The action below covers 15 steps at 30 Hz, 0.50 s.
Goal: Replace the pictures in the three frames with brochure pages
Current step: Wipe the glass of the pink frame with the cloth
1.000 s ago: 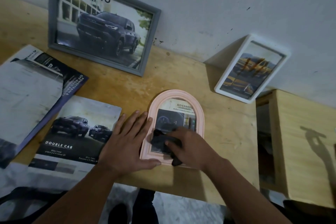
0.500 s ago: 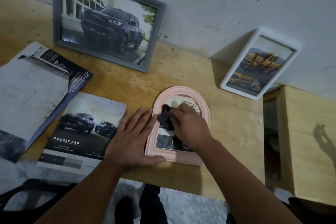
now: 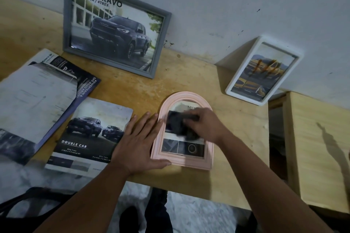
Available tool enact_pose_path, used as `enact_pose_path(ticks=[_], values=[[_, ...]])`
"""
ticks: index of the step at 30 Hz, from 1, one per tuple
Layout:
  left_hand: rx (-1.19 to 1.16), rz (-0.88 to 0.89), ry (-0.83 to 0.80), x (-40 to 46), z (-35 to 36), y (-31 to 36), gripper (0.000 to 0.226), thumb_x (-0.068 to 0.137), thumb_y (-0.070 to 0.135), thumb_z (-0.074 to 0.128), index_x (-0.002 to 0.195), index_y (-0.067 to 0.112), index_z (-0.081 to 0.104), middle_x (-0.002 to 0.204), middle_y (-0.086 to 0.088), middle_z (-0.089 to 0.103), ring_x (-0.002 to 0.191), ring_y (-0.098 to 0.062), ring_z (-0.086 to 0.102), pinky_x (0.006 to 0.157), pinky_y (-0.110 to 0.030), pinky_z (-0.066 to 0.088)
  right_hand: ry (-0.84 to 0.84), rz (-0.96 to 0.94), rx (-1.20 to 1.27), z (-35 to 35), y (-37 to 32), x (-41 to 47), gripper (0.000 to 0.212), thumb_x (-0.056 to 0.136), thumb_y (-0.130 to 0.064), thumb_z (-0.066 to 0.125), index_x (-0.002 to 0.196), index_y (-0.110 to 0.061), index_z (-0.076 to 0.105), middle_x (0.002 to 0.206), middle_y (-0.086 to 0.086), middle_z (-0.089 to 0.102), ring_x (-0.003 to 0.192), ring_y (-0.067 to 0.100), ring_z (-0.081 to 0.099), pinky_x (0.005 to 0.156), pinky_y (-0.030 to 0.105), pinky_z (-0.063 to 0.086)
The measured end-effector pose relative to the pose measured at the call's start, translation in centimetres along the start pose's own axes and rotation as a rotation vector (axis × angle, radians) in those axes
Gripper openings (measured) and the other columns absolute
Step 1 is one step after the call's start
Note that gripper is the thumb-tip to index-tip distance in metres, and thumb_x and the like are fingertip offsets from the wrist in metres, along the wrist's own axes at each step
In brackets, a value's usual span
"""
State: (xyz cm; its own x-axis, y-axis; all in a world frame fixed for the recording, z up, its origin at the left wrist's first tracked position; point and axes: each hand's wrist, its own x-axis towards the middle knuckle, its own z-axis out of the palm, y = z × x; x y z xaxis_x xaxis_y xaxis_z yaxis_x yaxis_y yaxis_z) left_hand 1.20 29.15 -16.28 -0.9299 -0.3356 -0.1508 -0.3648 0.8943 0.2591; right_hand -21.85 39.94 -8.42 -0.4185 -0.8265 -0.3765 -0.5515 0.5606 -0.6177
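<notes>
A pink arched frame [image 3: 207,159] lies flat on the wooden table [image 3: 236,138] with a brochure page behind its glass. My left hand [image 3: 140,143] lies flat, fingers spread, against the frame's left edge, thumb along its bottom corner. My right hand [image 3: 205,126] presses a dark cloth [image 3: 177,124] on the glass, hiding the middle of the page. A grey frame [image 3: 113,26] with a dark pickup page leans on the wall at the back. A white frame [image 3: 262,71] with a yellow vehicle page leans at the right.
A loose "Double Cab" brochure page [image 3: 89,136] lies left of my left hand. An open brochure [image 3: 37,96] covers the table's left end. A light wooden box [image 3: 318,143] stands at the right. The table's front edge runs just below the pink frame.
My right hand has moved the cloth across the glass, from the lower part up and now over the middle. My left hand has stayed on the frame's left edge.
</notes>
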Motion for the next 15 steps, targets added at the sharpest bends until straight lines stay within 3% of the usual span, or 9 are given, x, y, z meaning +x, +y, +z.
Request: enact_pose_path(ticks=[2,4,8,12,15], values=[[0.011,0.000,-0.009,0.0,-0.1,0.1,0.127,0.073,0.101,0.032,0.165,0.016,0.013,0.174,-0.005,0.007,0.161,-0.023,-0.004,0.127,-0.058,0.010,0.191,0.017,-0.025,-0.6,0.3,1.5,0.025,0.093,-0.017,0.066,0.116,-0.022,0.076,0.105,0.004,0.074,0.098,0.021,0.066,0.086,0.031,0.050],[0.012,-0.003,-0.013,0.0,-0.2,0.2,0.127,0.073,0.102,0.029,0.165,0.017,0.011,0.174,-0.004,0.004,0.160,-0.022,-0.006,0.127,-0.057,0.009,0.226,0.016,-0.056,0.2,0.8,2.4,0.029,0.092,-0.017,0.065,0.119,-0.023,0.073,0.106,0.006,0.067,0.096,0.026,0.063,0.079,0.031,0.047],[0.010,-0.007,-0.015,0.1,-0.1,0.1,0.127,0.073,0.102,0.031,0.165,0.017,0.012,0.174,-0.004,0.003,0.161,-0.023,-0.005,0.127,-0.058,0.010,0.133,-0.047,-0.261,3.9,1.7,1.4,0.037,0.091,-0.016,0.060,0.127,-0.022,0.070,0.117,0.009,0.058,0.097,0.033,0.063,0.081,0.042,0.053],[0.003,0.001,0.000,0.1,0.0,0.1,0.126,0.074,0.100,0.033,0.165,0.014,0.016,0.174,-0.005,0.005,0.161,-0.024,-0.001,0.126,-0.059,0.014,0.015,-0.185,-0.315,6.4,1.5,-2.1,0.038,0.091,-0.035,0.055,0.125,-0.029,0.069,0.115,0.003,0.056,0.091,0.029,0.066,0.074,0.043,0.058],[-0.012,0.008,0.023,0.0,0.0,0.1,0.125,0.075,0.100,0.035,0.165,0.015,0.016,0.174,-0.005,0.007,0.161,-0.024,0.001,0.126,-0.059,0.015,-0.074,-0.229,-0.386,6.6,1.7,-4.9,0.038,0.089,-0.024,0.065,0.127,-0.025,0.071,0.114,0.004,0.059,0.091,0.029,0.066,0.069,0.039,0.055]])
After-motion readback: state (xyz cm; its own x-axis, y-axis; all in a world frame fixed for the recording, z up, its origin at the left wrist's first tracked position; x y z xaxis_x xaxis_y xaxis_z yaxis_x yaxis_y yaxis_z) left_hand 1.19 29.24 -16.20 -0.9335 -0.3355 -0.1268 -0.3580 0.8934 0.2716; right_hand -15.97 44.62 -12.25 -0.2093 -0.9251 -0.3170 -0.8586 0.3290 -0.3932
